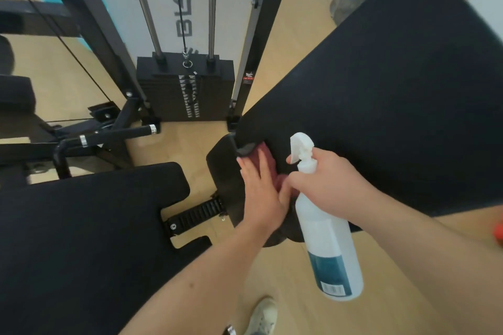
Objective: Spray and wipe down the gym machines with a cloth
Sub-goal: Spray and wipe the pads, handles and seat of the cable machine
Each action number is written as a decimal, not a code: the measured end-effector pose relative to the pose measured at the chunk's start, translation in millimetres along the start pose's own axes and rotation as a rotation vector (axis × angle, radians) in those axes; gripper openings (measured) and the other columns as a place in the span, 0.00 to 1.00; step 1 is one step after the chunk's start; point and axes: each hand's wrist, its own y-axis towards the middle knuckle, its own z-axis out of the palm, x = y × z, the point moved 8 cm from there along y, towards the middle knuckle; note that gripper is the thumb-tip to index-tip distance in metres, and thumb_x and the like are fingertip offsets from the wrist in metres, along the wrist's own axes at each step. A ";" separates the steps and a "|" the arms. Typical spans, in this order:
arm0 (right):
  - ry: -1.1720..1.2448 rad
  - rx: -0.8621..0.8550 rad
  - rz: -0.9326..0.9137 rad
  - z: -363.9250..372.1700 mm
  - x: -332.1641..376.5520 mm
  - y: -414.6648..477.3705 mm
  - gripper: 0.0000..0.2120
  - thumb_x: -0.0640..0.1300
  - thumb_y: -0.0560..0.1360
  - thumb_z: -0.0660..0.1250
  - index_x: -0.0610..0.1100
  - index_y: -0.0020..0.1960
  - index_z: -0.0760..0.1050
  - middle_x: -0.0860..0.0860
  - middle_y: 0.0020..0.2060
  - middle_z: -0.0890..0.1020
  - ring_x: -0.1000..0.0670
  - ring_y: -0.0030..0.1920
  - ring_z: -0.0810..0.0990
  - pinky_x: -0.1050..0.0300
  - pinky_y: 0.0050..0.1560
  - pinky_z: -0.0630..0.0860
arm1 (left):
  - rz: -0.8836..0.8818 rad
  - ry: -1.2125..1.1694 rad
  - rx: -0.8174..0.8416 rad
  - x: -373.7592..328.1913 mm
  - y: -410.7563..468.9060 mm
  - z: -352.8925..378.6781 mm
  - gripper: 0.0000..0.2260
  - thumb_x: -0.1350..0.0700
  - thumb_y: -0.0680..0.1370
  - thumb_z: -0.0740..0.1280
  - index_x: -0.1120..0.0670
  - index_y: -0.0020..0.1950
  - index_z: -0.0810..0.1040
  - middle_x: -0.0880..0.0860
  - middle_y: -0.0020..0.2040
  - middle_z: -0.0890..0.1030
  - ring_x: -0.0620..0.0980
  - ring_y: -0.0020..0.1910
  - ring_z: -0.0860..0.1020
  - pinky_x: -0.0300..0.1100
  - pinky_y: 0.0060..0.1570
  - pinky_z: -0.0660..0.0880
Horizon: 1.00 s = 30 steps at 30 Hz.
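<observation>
A dark red cloth (pixel 268 158) lies against the lower end of a large black padded bench back (pixel 381 95). My left hand (pixel 261 190) presses flat on the cloth with straight fingers. My right hand (pixel 326 179) grips the neck of a white spray bottle (pixel 329 236) with a teal label, held upright just right of the cloth, nozzle pointing left. A smaller black seat pad (pixel 226 177) sits just left of my left hand.
A second black bench pad (pixel 81 226) fills the lower left. A weight stack (pixel 187 90) with steel guide rods and a black frame stands behind. Black handles (pixel 109 134) jut out at the left. The floor is light wood; my shoe (pixel 262 315) shows at the bottom.
</observation>
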 end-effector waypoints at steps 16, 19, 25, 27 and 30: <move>0.048 -0.045 -0.042 -15.9 -52.3 -50.6 0.09 0.50 0.73 0.68 0.52 0.53 0.77 0.52 0.36 0.79 0.53 0.32 0.75 0.59 0.32 0.69 | -0.031 -0.076 -0.116 -17.0 -28.4 16.4 0.33 0.44 0.85 0.58 0.35 0.81 0.38 0.47 0.82 0.31 0.50 0.80 0.29 0.48 0.77 0.37; 0.041 -0.039 -0.043 -17.0 -62.0 -61.0 0.13 0.50 0.73 0.68 0.56 0.57 0.77 0.53 0.39 0.80 0.53 0.33 0.77 0.61 0.31 0.70 | 0.048 -0.003 -0.045 -29.1 -87.7 50.4 0.37 0.43 0.85 0.61 0.29 0.77 0.32 0.43 0.80 0.27 0.48 0.78 0.26 0.54 0.79 0.37; 0.057 -0.083 -0.059 -30.7 -76.6 -71.6 0.08 0.50 0.73 0.68 0.52 0.51 0.76 0.53 0.37 0.79 0.52 0.33 0.76 0.58 0.32 0.70 | 0.104 0.134 0.001 -62.6 -52.3 33.8 0.31 0.37 0.84 0.50 0.37 0.81 0.35 0.49 0.80 0.26 0.55 0.78 0.25 0.62 0.80 0.39; 0.056 -0.101 -0.070 -38.5 -78.4 -74.1 0.07 0.49 0.74 0.67 0.49 0.49 0.73 0.52 0.36 0.76 0.52 0.34 0.74 0.57 0.33 0.69 | 0.106 0.164 -0.034 -99.5 -1.2 7.6 0.30 0.37 0.84 0.46 0.41 0.83 0.39 0.55 0.83 0.33 0.60 0.80 0.30 0.62 0.80 0.38; 0.036 -0.124 -0.070 -50.1 -82.2 -79.0 0.09 0.50 0.75 0.67 0.50 0.53 0.71 0.52 0.36 0.74 0.52 0.35 0.75 0.57 0.34 0.69 | 0.068 0.157 -0.075 -141.6 47.9 -14.7 0.27 0.39 0.86 0.45 0.42 0.84 0.42 0.57 0.84 0.38 0.62 0.81 0.35 0.62 0.80 0.39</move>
